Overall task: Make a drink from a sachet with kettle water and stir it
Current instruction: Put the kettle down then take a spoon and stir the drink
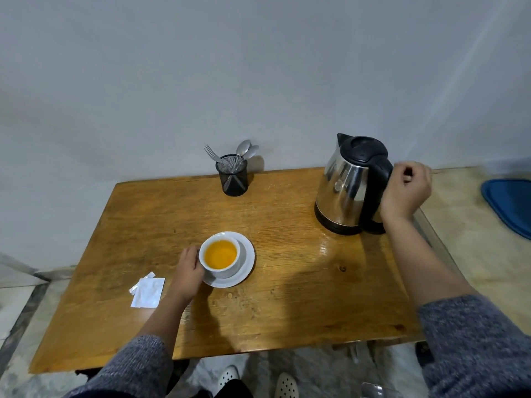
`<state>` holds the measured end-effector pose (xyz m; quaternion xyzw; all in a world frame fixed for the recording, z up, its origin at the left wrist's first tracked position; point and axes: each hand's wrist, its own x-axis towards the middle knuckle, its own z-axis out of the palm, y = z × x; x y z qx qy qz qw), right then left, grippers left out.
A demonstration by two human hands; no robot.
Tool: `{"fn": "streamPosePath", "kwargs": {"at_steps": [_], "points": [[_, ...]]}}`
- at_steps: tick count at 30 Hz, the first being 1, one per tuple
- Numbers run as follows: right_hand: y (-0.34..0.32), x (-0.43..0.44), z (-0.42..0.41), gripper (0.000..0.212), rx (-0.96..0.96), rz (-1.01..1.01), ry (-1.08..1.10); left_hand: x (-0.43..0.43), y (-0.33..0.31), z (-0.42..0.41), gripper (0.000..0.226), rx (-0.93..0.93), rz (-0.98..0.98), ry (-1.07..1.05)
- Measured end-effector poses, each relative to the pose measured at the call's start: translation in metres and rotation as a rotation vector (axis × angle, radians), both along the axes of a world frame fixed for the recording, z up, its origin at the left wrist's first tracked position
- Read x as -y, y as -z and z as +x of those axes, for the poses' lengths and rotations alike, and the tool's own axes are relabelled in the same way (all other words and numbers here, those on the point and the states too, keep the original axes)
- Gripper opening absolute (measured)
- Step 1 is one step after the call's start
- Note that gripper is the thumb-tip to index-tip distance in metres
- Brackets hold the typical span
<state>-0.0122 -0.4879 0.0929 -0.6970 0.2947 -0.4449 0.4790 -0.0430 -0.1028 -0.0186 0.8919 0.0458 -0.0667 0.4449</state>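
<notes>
A white cup [219, 268] full of orange drink stands on a white saucer [246, 261] near the middle of the wooden table [301, 297]. My left hand [188, 272] grips the cup's left side. The steel kettle [343, 188] with black lid and handle stands upright at the back right. My right hand [406, 191] is against the right of the kettle's handle, fingers curled in with nothing in them. The torn white sachet [146, 291] lies flat to the left of my left hand, with its torn-off strip beside it.
A black mesh holder [232, 175] with a fork and spoons stands at the table's back edge against the wall. A blue mat [508, 205] lies on the floor at the right. The table's right edge runs just under my right forearm.
</notes>
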Motion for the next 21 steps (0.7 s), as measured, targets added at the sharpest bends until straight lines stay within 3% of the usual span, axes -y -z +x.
{"fn": "streamPosePath", "kwargs": {"at_steps": [5, 10, 13, 16, 21], "points": [[-0.027, -0.031, 0.015, 0.018, -0.017, -0.222, -0.212, 0.000, -0.004, -0.002, 0.021, 0.005, 0.004, 0.005], [-0.015, -0.083, 0.051, 0.017, -0.249, -0.202, -0.493, -0.002, -0.005, -0.003, 0.016, 0.012, -0.036, 0.028], [0.005, -0.123, 0.078, 0.018, -0.433, -0.141, -0.690, -0.005, -0.003, -0.001, 0.015, 0.025, -0.052, 0.044], [0.021, -0.164, 0.100, 0.016, -0.473, -0.054, -0.818, -0.010, 0.002, 0.002, 0.018, 0.027, -0.027, 0.075], [0.040, -0.210, 0.152, 0.016, -0.546, 0.131, -0.846, -0.020, 0.012, 0.008, 0.025, 0.059, 0.028, 0.215]]}}
